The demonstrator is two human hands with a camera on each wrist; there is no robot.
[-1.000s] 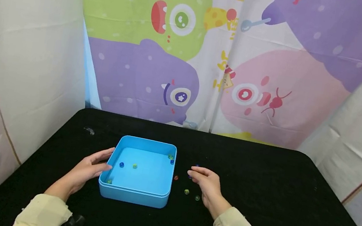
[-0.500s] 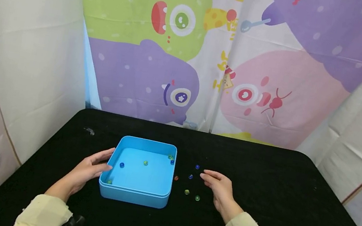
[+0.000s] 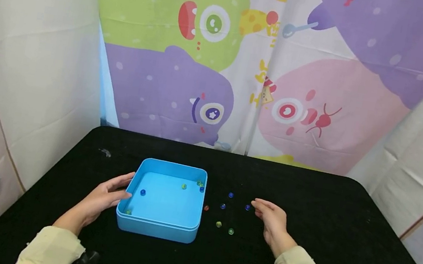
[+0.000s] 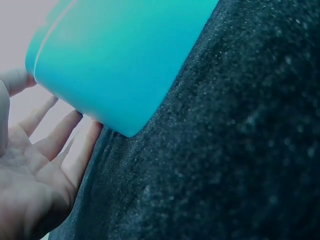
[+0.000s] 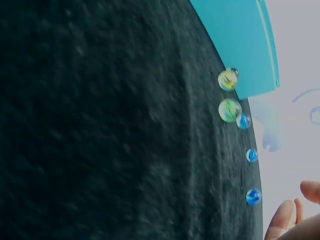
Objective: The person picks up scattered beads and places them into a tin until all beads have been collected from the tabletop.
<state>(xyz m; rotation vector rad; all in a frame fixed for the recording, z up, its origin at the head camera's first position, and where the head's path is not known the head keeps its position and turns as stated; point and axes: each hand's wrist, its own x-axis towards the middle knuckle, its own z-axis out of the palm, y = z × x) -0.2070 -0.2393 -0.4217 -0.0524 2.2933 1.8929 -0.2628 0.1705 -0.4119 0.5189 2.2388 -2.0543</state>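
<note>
My left hand rests along the left side of a square blue box, its fingers fairly straight against the wall and the thumb at the rim. In the left wrist view, fingertips touch the box wall. My right hand hovers over the cloth to the right, fingers loosely bent and holding nothing. Just left of its fingertips lies a blue marble. Inside the box are several marbles, among them a green one and a blue one.
Between box and right hand lie two more blue marbles, a red marble by the box wall, a yellow-green marble and a green marble. Black cloth covers the table. A patterned curtain hangs behind.
My right hand has moved right, uncovering the blue marbles. The green marble in the box has rolled toward the back right. My left hand has stayed in place.
</note>
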